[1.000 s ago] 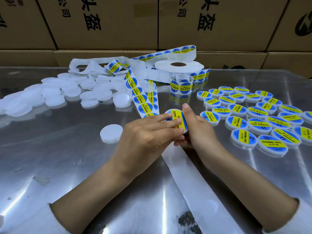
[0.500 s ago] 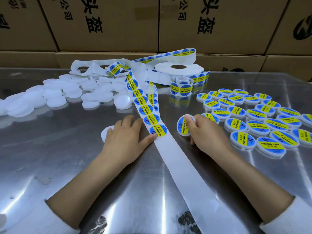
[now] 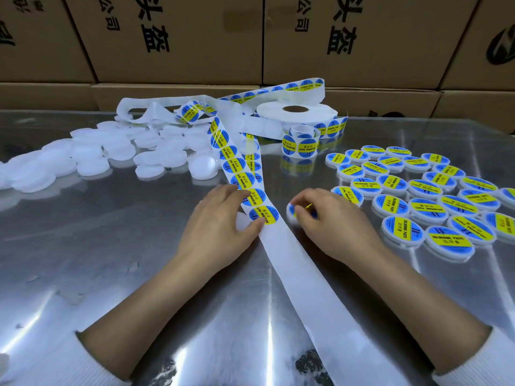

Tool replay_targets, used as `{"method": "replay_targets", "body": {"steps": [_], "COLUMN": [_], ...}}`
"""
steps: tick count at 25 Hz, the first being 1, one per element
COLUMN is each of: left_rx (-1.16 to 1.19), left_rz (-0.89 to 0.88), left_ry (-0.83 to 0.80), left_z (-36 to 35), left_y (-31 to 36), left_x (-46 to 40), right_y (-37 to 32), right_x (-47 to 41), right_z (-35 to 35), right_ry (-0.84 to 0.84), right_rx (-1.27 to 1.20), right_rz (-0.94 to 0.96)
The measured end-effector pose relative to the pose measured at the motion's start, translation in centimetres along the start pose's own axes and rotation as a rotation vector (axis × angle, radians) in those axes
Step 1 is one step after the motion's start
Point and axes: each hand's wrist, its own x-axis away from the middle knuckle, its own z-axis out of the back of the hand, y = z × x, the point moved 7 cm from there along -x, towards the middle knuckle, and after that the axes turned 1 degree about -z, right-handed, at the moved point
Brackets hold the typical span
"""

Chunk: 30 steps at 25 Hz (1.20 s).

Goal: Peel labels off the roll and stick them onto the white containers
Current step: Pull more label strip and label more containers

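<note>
A strip of blue-and-yellow labels (image 3: 242, 178) runs from the big white roll (image 3: 296, 114) down the table to my hands; below them lies bare backing paper (image 3: 306, 274). My left hand (image 3: 220, 221) holds a plain white container (image 3: 241, 220), mostly hidden under the fingers, and its thumb touches the strip beside the lowest label (image 3: 264, 215). My right hand (image 3: 331, 221) grips a labelled container (image 3: 292, 211) low over the table, just right of the strip; its fingers cover most of it.
Several unlabelled white containers (image 3: 92, 157) lie heaped at the left. Several labelled containers (image 3: 418, 190) sit in rows at the right. A small label roll (image 3: 301, 143) stands before the big one. Cardboard boxes (image 3: 181, 37) wall off the back of the shiny metal table (image 3: 111, 260).
My hands parted from the labelled container. The right hand carried it right and down. The left hand took a white container from the table and brought it to the strip.
</note>
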Motion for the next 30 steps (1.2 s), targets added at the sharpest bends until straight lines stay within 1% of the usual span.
{"method": "replay_targets", "body": {"steps": [3, 6, 9, 11, 13, 14, 16, 19, 23, 30], "left_rx": [0.017, 0.004, -0.039, -0.025, -0.014, -0.010, -0.007, 0.027, 0.142, 0.286], "left_rz": [0.033, -0.009, -0.001, 0.017, 0.011, -0.001, -0.025, -0.039, -0.039, -0.051], "left_ry": [-0.091, -0.171, -0.246, -0.250, -0.228, -0.208, -0.173, -0.137, -0.096, -0.095], "left_z": [-0.9, -2.1, -3.0, -3.0, -2.8, -2.5, -2.1, -1.6, -1.0, -0.8], "left_y": [-0.7, 0.1, 0.0, -0.2, 0.0, 0.1, 0.2, 0.3, 0.8, 2.1], "left_x": [0.2, 0.2, 0.3, 0.4, 0.4, 0.4, 0.2, 0.1, 0.0, 0.4], "right_y": [2.3, 4.9, 6.2, 5.7, 4.1, 3.0, 1.3, 0.0, -0.1, 0.2], "right_x": [-0.5, -0.7, -0.7, -0.9, -1.2, -1.2, -0.7, 0.1, 0.1, -0.1], "right_z": [0.2, 0.0, -0.3, -0.3, -0.2, -0.3, -1.0, -2.2, -2.2, -1.8], "right_ry": [-0.037, -0.082, -0.116, -0.087, -0.035, -0.034, -0.102, -0.218, -0.177, -0.127], "right_rx": [0.095, 0.236, 0.247, 0.227, 0.138, 0.055, -0.118, -0.200, -0.224, -0.228], "right_rz": [-0.147, -0.247, -0.328, -0.281, -0.149, -0.073, 0.053, 0.154, 0.162, 0.096]}}
